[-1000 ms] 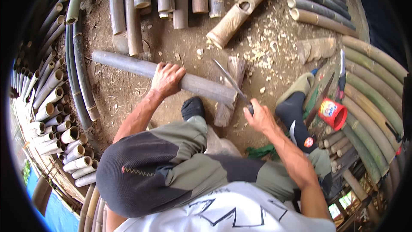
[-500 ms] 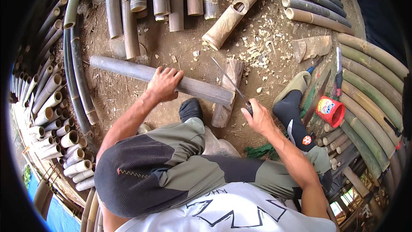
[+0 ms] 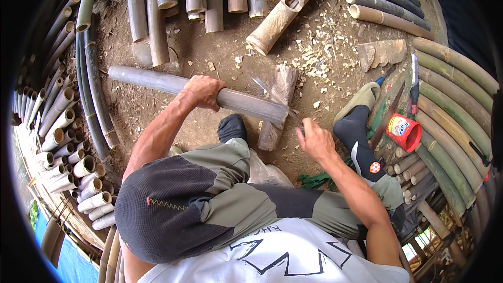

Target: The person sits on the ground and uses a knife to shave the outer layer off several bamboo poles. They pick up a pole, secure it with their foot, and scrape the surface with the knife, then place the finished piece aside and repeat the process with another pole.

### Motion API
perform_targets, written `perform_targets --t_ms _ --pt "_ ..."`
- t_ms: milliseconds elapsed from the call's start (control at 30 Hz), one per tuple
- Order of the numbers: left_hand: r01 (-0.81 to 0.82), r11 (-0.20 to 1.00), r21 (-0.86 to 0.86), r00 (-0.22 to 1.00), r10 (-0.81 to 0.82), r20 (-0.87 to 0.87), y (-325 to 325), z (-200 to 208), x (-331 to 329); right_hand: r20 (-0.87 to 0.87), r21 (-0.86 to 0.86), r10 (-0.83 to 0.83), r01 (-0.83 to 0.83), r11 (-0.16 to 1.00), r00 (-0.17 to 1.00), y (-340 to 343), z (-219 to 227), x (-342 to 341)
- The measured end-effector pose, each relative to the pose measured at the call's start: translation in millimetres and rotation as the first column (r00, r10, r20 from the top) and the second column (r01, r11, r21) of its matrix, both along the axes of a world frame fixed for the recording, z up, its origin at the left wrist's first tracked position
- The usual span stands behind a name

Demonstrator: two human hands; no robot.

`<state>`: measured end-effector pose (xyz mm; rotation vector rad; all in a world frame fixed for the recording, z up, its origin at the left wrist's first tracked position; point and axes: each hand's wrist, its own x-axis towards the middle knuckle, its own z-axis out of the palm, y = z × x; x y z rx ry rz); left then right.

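My left hand (image 3: 206, 92) is wrapped over the middle of a grey bamboo pole (image 3: 250, 105), which slants down from the far left toward the right. Its right end rests on a wooden block (image 3: 282, 85) on the ground. My right hand (image 3: 317, 140) grips a knife by its handle, close to that end. The part of the knife blade (image 3: 295, 119) nearest my hand shows beside the pole's end; the rest is hidden or blurred. My legs lie bent on the near side of the pole, one foot in a dark sock and the other in a slipper.
Bamboo poles lie at the back, and stacked ones (image 3: 52, 141) stand at the left. A notched bamboo piece (image 3: 277, 23) lies beyond the block, beside scattered chips (image 3: 327, 52). On the right are a red tub (image 3: 403, 132), a saw blade (image 3: 387, 109) and more bamboo (image 3: 456, 105).
My right hand has shifted slightly, and the knife blade, earlier raised across the block in plain sight, is now down at the pole's end. My left hand has rolled over on the pole.
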<state>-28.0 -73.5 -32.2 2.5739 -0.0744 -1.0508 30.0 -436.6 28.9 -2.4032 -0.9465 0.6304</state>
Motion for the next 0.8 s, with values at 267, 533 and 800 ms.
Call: perform_targets --t_ms 267,533,800 --pt "0.002 1.000 0.021 1.000 -0.001 -0.031 0 0 -6 0.035 0.362 -0.100 0.081 0.929 0.994 24 41 -3" --pt "-0.043 0.998 0.037 0.998 0.042 0.043 -6 -20 -32 -0.139 -0.001 -0.073 0.073 0.997 0.988 15 34 -2" --pt "-0.111 0.990 0.081 0.899 0.066 0.432 -14 -21 -45 -0.134 -0.268 -0.006 -0.030 0.963 0.991 -20 -21 10"
